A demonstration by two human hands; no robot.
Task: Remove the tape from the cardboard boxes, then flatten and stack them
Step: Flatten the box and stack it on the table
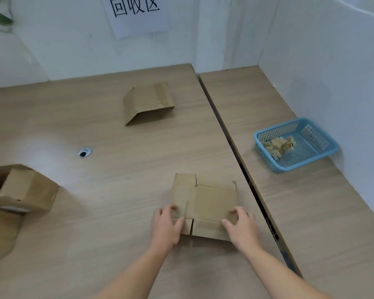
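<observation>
Three boxes are lying on the tabletop [95,117]: half-folded box [148,100], open box [28,188], and flattened box [212,199], flaps pointing near-far, which left hand [165,225] and right hand [241,227] are gripping sideways.

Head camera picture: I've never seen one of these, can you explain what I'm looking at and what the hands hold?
No machine here: a person wears a camera on the head, looking down at their own hands. The left hand and right hand hold the side edges of a flattened box lying on the wooden table. Farther back lies a partly folded box with tape on it; an open box sits at the left edge. The blue basket on the right holds what looks like crumpled tape.
</observation>
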